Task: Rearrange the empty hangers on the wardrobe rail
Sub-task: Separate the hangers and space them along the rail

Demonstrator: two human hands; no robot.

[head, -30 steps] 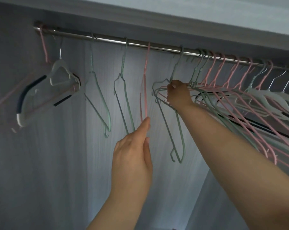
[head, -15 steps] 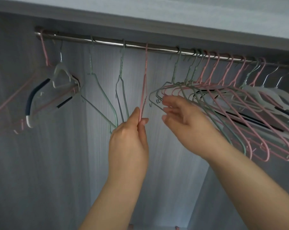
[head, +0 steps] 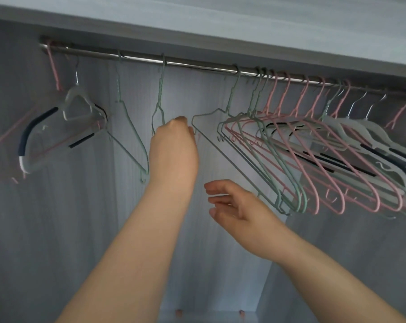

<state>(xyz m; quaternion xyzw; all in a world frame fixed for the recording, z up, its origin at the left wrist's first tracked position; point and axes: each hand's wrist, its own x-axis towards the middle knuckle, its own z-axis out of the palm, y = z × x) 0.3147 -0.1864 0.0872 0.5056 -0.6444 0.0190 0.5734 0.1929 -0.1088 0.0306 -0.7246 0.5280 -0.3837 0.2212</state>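
A metal rail runs across the top of the wardrobe. Two thin green wire hangers hang left of the middle, and a third green hanger hangs right of it. My left hand is raised between them with its fingers curled. A short piece of pink wire hanger shows at its right edge; the rest is hidden behind the hand. Lower down, my right hand has relaxed, spread fingers and holds nothing. A dense bunch of pink and green hangers fills the rail's right half.
At the far left hang a pink hanger and a clear plastic hanger with navy pads. White plastic hangers hang at the far right. The wardrobe's top board sits just above the rail, and the grey back wall is behind everything.
The pink hanger that hung mid-rail no longer hangs there. My left hand rose from its lower end and curled. My right hand dropped away from the bunch and opened.
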